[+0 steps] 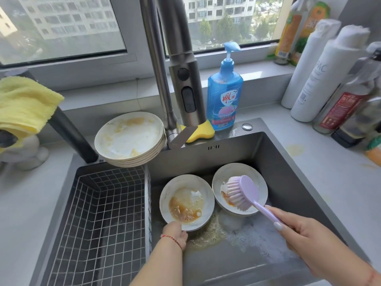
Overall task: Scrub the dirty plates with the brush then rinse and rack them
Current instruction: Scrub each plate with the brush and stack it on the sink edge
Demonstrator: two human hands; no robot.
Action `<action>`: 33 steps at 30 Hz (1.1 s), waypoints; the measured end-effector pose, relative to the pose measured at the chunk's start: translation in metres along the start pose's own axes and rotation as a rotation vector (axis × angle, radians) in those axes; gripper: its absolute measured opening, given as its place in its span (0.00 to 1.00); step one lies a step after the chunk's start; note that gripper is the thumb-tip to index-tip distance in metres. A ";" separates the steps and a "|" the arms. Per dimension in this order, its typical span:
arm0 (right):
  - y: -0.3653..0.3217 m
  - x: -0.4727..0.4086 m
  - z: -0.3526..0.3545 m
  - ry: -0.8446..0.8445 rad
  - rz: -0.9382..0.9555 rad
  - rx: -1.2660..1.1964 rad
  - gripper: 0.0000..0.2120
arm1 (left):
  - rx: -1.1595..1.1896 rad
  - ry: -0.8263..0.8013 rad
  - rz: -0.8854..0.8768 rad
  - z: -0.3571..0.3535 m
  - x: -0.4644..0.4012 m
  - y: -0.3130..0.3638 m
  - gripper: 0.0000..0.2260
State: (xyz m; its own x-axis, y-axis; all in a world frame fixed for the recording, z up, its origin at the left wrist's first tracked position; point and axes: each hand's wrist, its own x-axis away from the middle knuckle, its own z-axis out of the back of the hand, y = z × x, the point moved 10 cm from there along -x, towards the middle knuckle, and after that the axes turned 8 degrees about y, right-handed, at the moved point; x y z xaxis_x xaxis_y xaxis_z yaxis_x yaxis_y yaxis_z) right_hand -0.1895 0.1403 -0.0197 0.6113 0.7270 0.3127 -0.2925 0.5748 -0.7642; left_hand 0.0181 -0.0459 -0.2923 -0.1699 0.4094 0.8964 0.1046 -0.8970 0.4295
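Two dirty white plates stand tilted in the sink (288, 162). My left hand (175, 231) grips the near rim of the left plate (186, 201), which is smeared with brown sauce. My right hand (296, 228) holds the handle of a lilac brush (243, 193); its bristles hover over or touch the right plate (240, 172), which carries an orange stain. A stack of several dirty plates (129, 139) sits on the sink's back left corner. A wire rack basket (99, 213) fills the left part of the sink.
A steel faucet (181, 69) rises behind the sink, with a blue dish-soap pump bottle (225, 100) and a yellow sponge (203, 132) beside it. Foamy, greasy water lies on the sink floor. Bottles crowd the right counter (329, 79); a yellow cloth (24, 104) hangs at the left.
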 end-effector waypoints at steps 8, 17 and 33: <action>0.009 -0.007 0.007 0.018 -0.007 0.041 0.22 | -0.050 -0.012 0.008 -0.007 0.003 0.003 0.06; 0.014 -0.006 0.006 0.013 0.001 0.011 0.25 | 0.203 -0.084 -0.007 -0.027 0.038 0.020 0.15; 0.006 0.001 -0.019 -0.066 -0.032 0.087 0.24 | 0.192 -0.369 -0.121 -0.020 0.107 0.014 0.16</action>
State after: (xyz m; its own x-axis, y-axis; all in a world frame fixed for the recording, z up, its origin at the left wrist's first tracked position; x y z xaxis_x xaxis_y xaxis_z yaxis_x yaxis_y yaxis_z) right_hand -0.1765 0.1376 -0.0348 0.5726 0.7290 0.3752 -0.3377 0.6267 -0.7023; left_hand -0.0182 -0.0182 -0.1929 0.1661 0.5734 0.8023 0.2921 -0.8057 0.5153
